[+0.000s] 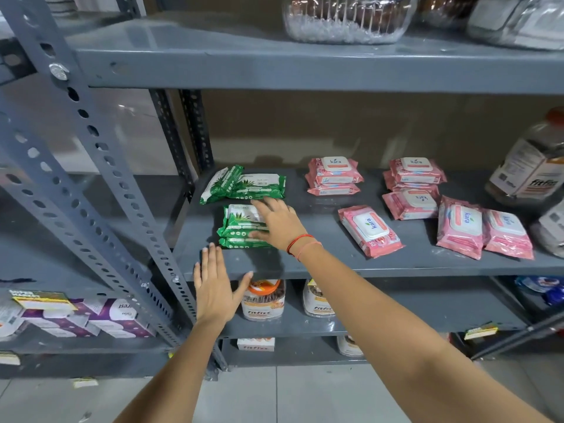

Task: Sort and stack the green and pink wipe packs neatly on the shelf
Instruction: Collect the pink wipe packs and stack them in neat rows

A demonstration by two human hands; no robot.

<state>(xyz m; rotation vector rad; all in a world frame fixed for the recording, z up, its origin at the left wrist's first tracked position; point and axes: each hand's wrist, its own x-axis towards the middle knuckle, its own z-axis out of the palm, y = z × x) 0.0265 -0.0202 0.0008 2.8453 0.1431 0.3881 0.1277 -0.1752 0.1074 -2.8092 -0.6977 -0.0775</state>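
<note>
A: Where are the hands?

B: The right hand (279, 222) lies flat on the near stack of green packs (241, 228) at the left of the grey shelf (320, 264), fingers (264, 206) spread wide over the top pack, gripping nothing. Red and pink threads circle that wrist. The left hand (215, 285) hangs in front of the shelf's front edge, just below and left of that stack, palm open, fingers wide, empty.

A: And the other green ones?

B: A second green group (244, 184) sits just behind the stack, one pack leaning tilted across the flat ones, close to the perforated upright post (195, 129).

A: The pink packs?

B: Further right on the same shelf. Two tidy stacks at the back (334, 175) (415, 174), then loose ones: one skewed pack alone in the middle (370, 230), one flat in front of the right stack (410, 204), and two side by side near the right end (485, 232).

A: Anything crowding them?

B: A large Fitfizz jar (528, 166) stands just beyond the pink packs at the far right. Smaller Fitfizz jars (264, 300) stand on the shelf below, partly behind the left hand. A clear container (345, 19) rests on the shelf above, and purple boxes (100, 319) fill the neighbouring rack, low left.
</note>
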